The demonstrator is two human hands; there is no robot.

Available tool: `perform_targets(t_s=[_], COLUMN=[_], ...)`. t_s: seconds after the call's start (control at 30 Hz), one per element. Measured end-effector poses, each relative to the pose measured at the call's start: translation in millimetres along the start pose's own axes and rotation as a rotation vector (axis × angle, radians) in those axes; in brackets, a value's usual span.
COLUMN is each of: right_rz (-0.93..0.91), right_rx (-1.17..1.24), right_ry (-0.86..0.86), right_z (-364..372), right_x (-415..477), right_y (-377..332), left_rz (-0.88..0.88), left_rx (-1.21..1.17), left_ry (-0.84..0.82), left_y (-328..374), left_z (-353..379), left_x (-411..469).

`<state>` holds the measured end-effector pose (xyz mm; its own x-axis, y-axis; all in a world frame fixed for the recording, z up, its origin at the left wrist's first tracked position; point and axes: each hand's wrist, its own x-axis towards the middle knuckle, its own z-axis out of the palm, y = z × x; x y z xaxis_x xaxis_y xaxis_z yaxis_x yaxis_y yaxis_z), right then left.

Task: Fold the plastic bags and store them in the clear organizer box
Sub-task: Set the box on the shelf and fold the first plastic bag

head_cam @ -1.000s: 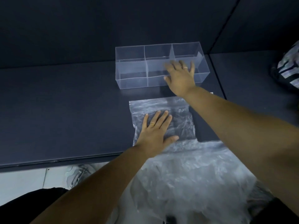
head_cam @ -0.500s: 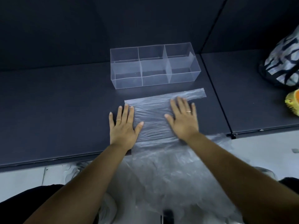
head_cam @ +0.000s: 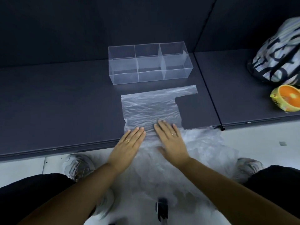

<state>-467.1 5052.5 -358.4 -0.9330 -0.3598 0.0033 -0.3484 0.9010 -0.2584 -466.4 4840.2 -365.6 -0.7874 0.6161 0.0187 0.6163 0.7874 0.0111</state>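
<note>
The plastic bag lies spread on the dark counter, in front of the clear organizer box and apart from it. Its near end runs over the counter's front edge. It is thin, see-through film, creased all over. It is likely almost weightless, limp and slippery on the smooth top, so it will probably slide or puff up unless it is kept pressed down. Its straight left edge and the far left corner look like the best places to take hold for a fold. A flat palm would suit it better than a pinch in the middle, which would bunch it.

The left hand lies flat on the bag's near left part at the front edge, its fingers straight and close together, and holds nothing. Just beside it, the right hand presses down the same way, fingers slightly spread, thumb out to the side. Each hand wears a ring.

The bag's handle strip reaches out from its far edge towards the right. More loose plastic hangs below the front edge. At the counter's right end sit a patterned bag and an orange-and-yellow object.
</note>
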Motion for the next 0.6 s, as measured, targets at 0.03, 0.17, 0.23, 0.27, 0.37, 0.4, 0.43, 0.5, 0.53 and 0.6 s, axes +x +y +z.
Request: perform_targets(t_s=[0.03, 0.17, 0.23, 0.27, 0.37, 0.4, 0.43, 0.5, 0.53, 0.6], right_rz=[0.031, -0.033, -0.005, 0.058, 0.284, 0.344, 0.388, 0.465, 0.503, 0.586], right_rx=[0.015, 0.005, 0.005, 0.046, 0.192, 0.306, 0.46, 0.779, 0.87, 0.958], right_ry=[0.036, 0.169, 0.144, 0.105, -0.088, -0.158, -0.202, -0.207, -0.182, -0.109], right_z=[-6.3, -30.6, -46.2, -56.7, -89.5, -101.0, -112.1, -128.8, -132.6, -131.2], right_x=[-1.2, -14.9, -19.3, -19.1, -12.7, -9.4, -5.1, 6.0, 12.9, 30.1], right_y=[10.7, 53.1, 71.1, 80.3, 113.6, 123.8, 132.4, 144.6, 149.7, 155.9], left_rz=[0.005, 0.024, -0.008, -0.064, -0.396, -0.485, -0.574, -0.731, -0.785, -0.879], left_rx=[-0.021, -0.157, -0.273, -0.358, -0.668, -0.776, -0.892, -1.084, -1.159, -1.269], left_ry=[0.049, 0.184, 0.132, 0.076, -0.118, -0.156, -0.179, -0.183, -0.17, -0.13], left_y=[-4.2, -19.8, -28.5, -34.4, -56.1, -64.4, -72.9, -86.6, -92.1, -100.2], left_z=[-3.3, -23.3, -36.1, -43.6, -62.3, -66.7, -70.8, -76.3, -76.2, -73.0], left_x=[-1.8, -2.5, 2.2, 4.8, 16.4, 21.5, 26.9, 37.1, 41.9, 51.6])
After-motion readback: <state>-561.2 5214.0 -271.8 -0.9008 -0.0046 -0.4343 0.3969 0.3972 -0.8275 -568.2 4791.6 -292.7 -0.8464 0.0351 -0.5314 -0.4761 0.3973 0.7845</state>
